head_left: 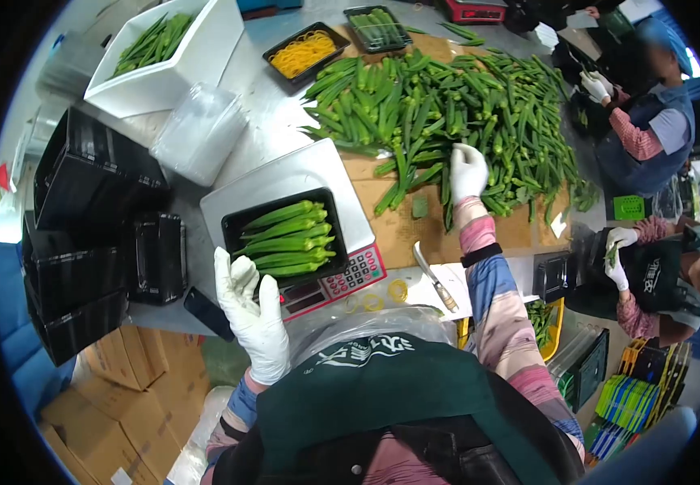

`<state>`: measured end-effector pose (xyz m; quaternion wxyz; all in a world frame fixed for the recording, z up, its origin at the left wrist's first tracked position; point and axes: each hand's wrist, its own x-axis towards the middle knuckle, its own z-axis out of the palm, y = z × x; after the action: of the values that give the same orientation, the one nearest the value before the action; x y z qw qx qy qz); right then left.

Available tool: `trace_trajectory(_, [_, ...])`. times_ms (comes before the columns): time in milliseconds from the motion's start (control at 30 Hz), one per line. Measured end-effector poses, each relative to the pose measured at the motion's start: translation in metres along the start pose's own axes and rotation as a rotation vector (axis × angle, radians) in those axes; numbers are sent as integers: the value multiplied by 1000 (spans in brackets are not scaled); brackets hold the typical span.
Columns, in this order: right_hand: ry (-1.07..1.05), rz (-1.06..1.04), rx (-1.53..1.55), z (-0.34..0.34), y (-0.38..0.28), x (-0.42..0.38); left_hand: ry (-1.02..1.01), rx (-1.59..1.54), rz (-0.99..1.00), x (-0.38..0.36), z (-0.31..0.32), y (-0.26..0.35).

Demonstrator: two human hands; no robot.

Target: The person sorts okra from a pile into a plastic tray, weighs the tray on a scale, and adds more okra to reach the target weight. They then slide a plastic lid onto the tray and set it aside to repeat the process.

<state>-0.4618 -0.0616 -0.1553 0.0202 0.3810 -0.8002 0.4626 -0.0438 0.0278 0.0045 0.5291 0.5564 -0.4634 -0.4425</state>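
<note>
My left hand, in a white glove, is open beside the lower left corner of a black tray and holds nothing. Several okra pods lie side by side in that tray, which rests on the steel plate of a red-framed scale. At the front edge of a big heap of okra, my gloved right hand has its fingers curled together. Whatever those fingers may hold is hidden. Brown board shows under the heap.
A curved knife and rubber bands lie near my apron. Black trays, a phone, clear lids and a white foam box are on the left. Yellow bands fill a tray. Two co-workers are at the right.
</note>
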Motion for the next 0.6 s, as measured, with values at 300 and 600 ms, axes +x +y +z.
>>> trace_trajectory(300, [-272, 322, -334, -45, 67, 46, -111, 24, -37, 3, 26, 4])
trace_trajectory(600, [-702, 754, 1413, -112, -51, -1, -144, 32, -49, 5, 32, 9])
